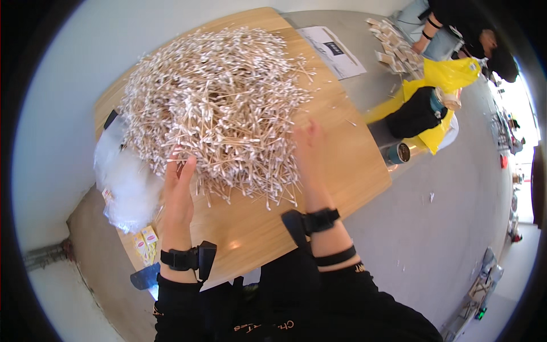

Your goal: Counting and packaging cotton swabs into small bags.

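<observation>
A large, loose heap of cotton swabs (pixel 219 108) with pale wooden sticks and white tips covers much of the wooden table (pixel 359 154). At the heap's near left edge is my left hand (pixel 180 185), thumb and fingers apart, its fingertips among the outer swabs. My right hand (pixel 309 145) is beside the heap's right edge, over the tabletop. Motion smears its fingers, so I cannot make out whether they hold anything. Both wrists wear black straps with a small black device.
Left of the heap lies a clear plastic bag (pixel 128 182), with small yellow-and-white boxes (pixel 145 242) nearer me. Past the table's right edge are a dark cup (pixel 397 153), a black bag (pixel 419 111) and yellow plastic (pixel 444 74). Another person (pixel 450 23) reaches toward small packs (pixel 393 48) at far right.
</observation>
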